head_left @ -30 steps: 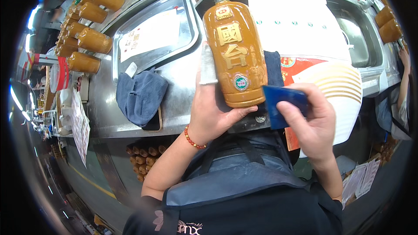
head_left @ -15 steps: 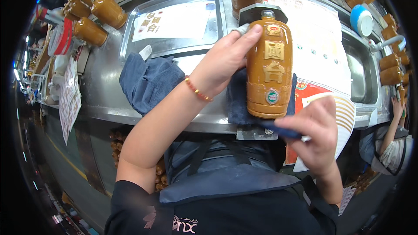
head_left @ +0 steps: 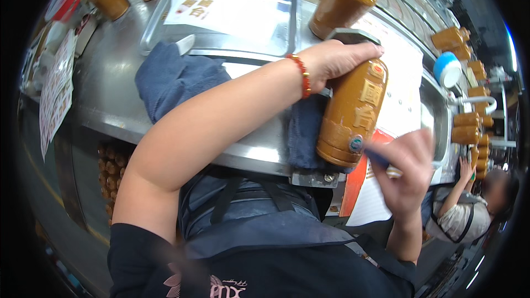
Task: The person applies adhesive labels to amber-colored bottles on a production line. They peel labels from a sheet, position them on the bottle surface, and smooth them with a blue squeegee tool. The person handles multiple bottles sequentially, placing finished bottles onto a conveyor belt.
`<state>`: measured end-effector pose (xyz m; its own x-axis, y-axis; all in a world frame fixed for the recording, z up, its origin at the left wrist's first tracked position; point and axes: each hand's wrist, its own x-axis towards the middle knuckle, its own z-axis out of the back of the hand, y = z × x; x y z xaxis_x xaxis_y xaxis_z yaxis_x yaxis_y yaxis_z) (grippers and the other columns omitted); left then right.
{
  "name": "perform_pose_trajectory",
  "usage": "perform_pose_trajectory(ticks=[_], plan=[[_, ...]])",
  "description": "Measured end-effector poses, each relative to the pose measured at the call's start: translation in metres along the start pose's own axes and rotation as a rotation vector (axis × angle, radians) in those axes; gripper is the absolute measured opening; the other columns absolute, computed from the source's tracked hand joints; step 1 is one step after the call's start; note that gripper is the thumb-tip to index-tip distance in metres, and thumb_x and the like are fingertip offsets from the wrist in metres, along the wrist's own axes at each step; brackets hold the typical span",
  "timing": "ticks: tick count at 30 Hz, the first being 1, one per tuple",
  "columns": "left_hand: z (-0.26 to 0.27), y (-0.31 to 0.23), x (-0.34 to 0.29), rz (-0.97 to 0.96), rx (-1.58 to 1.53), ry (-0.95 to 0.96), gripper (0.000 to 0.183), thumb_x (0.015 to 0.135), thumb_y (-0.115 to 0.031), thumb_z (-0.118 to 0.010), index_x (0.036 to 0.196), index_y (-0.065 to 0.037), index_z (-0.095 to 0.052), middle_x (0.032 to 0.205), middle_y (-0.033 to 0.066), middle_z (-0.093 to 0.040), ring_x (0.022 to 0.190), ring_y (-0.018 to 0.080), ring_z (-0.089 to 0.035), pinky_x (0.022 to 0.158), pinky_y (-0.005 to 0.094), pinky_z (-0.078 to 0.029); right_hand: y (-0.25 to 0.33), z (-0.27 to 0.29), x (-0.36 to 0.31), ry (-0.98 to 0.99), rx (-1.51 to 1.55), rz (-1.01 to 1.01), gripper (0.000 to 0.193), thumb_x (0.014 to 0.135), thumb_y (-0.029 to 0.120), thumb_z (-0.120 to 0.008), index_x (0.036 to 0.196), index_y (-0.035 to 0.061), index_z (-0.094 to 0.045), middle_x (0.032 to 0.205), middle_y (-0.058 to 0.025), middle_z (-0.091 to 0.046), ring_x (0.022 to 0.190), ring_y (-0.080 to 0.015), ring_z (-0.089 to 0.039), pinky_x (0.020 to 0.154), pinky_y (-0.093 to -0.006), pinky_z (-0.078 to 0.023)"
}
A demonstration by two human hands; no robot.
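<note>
A glossy brown bottle (head_left: 351, 118) with raised gold characters leans on its side, neck end away from me, over a folded dark blue cloth (head_left: 305, 146). My left hand (head_left: 345, 62) is wrapped over its neck end, beside a grey metal rest (head_left: 356, 36). My right hand (head_left: 407, 168) is closed round a slim dark blue tool (head_left: 377, 157), smeared by motion, so its kind does not show. The tool's tip is close to a small round green-and-silver emblem (head_left: 356, 143) low on the bottle; whether they touch I cannot tell.
A metal tray (head_left: 221, 49) holding a printed sheet lies to the left, with a crumpled blue towel (head_left: 165, 80) before it. Another brown bottle (head_left: 343, 5) stands behind. Toward the right are a sink (head_left: 440, 127), a blue-and-white container (head_left: 447, 70) and a co-worker (head_left: 461, 215).
The bottle has tilted, its base swinging left and its neck right. My left hand has moved right and farther over the neck. The tool has risen from below the base to the emblem.
</note>
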<state>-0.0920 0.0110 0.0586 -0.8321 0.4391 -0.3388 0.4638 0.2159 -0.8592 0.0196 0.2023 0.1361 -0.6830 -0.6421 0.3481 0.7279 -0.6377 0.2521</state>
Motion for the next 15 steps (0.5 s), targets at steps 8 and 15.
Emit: perform_pose_trajectory(ticks=[8,15], plan=[[-0.002,0.011,-0.032,-0.048,-0.126,0.129,0.040,0.099,-0.041,-0.066,0.111,-0.003,-0.068,0.105,0.0087,-0.071,0.096,0.0141,-0.066,0.085,0.0310,-0.054,-0.052,0.035,-0.063,-0.285,0.210,-0.380,0.027,0.092,-0.005,-0.066,0.118,-0.0038,-0.065,0.113,-0.0119,-0.063,0.103,-0.0238,-0.060,0.095,-0.0336,-0.046],[0.122,-0.061,-0.186,-0.608,0.156,-0.501,0.031,0.106,-0.024,-0.062,0.130,-0.006,-0.067,0.121,0.0044,-0.070,0.111,0.0107,-0.064,0.097,0.0281,-0.053,-0.058,0.039,-0.062,-0.510,0.281,-0.639,0.026,0.093,0.002,-0.069,0.118,-0.0027,-0.073,0.108,-0.0095,-0.075,0.088,-0.0188,-0.070,0.066,-0.0270,-0.059]])
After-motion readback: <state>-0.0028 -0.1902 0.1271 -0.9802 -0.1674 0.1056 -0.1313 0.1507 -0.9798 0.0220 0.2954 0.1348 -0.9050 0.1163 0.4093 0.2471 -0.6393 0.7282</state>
